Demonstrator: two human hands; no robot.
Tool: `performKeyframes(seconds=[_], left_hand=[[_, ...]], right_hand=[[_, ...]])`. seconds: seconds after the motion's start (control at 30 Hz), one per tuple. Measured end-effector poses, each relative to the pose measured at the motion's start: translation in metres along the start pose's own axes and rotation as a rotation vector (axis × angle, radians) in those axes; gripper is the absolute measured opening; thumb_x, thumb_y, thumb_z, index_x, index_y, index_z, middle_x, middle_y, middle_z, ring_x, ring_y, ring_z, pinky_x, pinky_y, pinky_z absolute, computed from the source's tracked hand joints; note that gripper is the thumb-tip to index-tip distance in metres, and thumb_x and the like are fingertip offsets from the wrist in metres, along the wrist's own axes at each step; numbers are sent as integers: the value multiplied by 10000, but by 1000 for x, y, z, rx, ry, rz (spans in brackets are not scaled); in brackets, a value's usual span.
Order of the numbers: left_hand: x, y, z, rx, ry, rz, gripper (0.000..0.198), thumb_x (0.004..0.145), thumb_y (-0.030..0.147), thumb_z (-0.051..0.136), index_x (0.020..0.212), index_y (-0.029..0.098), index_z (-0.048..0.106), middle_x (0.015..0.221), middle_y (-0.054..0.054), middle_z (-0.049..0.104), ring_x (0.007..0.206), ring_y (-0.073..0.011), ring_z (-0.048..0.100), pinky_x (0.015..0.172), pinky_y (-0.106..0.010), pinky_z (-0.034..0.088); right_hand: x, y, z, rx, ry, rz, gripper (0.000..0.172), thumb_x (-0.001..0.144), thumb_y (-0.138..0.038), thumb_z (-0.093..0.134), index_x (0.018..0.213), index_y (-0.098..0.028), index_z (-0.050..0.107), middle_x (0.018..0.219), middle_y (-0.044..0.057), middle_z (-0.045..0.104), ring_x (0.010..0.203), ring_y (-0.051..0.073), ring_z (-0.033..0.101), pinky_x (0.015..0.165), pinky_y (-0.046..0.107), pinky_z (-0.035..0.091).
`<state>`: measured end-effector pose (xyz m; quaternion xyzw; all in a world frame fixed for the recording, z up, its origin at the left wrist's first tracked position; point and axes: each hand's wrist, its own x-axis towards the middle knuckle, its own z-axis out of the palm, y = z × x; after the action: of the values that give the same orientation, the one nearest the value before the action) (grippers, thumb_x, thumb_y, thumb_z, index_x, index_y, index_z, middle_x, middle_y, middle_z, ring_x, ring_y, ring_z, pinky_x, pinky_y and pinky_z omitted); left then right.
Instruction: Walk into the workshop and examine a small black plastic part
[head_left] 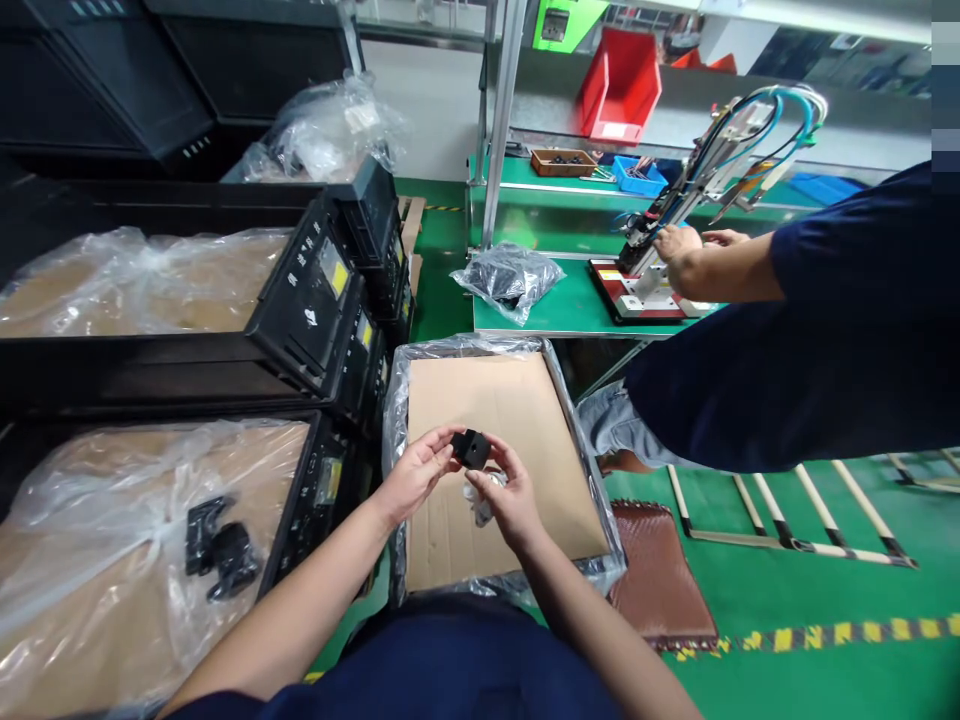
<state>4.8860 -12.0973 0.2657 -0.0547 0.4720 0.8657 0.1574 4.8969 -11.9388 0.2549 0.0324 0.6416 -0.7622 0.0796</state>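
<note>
A small black block-shaped part [472,450] is held between my two hands, above a brown cardboard sheet [510,395] in a plastic-lined box. My left hand [420,472] pinches the part's left end between thumb and fingers. On the other side, the fingers of my right hand [513,490] close on its right side. A crumpled clear plastic piece [481,505] shows just below the part, against my right hand; whether the hand holds it I cannot tell.
Black crates [300,310] with plastic-covered cardboard stand stacked at left; bagged black parts [221,545] lie on the lower one. A co-worker's hands [682,250] are at a bench fixture [645,295] on the right. A bag of black parts [510,280] lies on the green bench.
</note>
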Motion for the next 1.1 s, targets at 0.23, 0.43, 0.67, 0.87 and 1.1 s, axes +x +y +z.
performKeyframes(seconds=[0.23, 0.43, 0.67, 0.87, 1.1], left_hand=[[3, -5, -3, -122, -19, -76, 367, 771, 311, 742, 1106, 189, 654, 1171, -85, 621, 1040, -191, 576, 835, -282, 479], [4, -7, -7, -136, -35, -95, 343, 804, 290, 709, 1125, 191, 638, 1186, -88, 617, 1052, -193, 577, 869, -304, 476], [4, -1, -1, -91, -56, -62, 379, 773, 309, 743, 1125, 211, 644, 1158, -81, 624, 1043, -186, 580, 871, -297, 470], [6, -1, 0, 23, -51, 10, 401, 731, 292, 783, 1100, 214, 644, 1087, -57, 661, 1030, -167, 594, 881, -264, 459], [5, 1, -1, 178, -45, 82, 366, 758, 317, 757, 1065, 178, 616, 1045, -41, 673, 1002, -126, 613, 910, -225, 456]], right_hand=[[-1, 0, -1, -41, 22, -40, 608, 650, -392, 789, 1193, -218, 579, 1017, 68, 642, 704, 129, 579, 591, 273, 499], [-1, -2, -2, -73, 34, -62, 582, 658, -384, 782, 1181, -224, 582, 1026, 71, 657, 674, 121, 563, 588, 277, 497], [-1, 2, -6, -65, 24, -41, 594, 677, -374, 772, 1220, -233, 576, 1081, 74, 656, 756, 136, 592, 630, 277, 499], [2, 5, -6, -31, -13, -26, 580, 701, -387, 758, 1236, -252, 578, 1125, 71, 664, 921, 182, 630, 723, 307, 519], [3, 11, -6, 50, -65, 34, 625, 697, -392, 770, 1271, -256, 562, 1142, 75, 648, 728, 117, 597, 609, 260, 494]])
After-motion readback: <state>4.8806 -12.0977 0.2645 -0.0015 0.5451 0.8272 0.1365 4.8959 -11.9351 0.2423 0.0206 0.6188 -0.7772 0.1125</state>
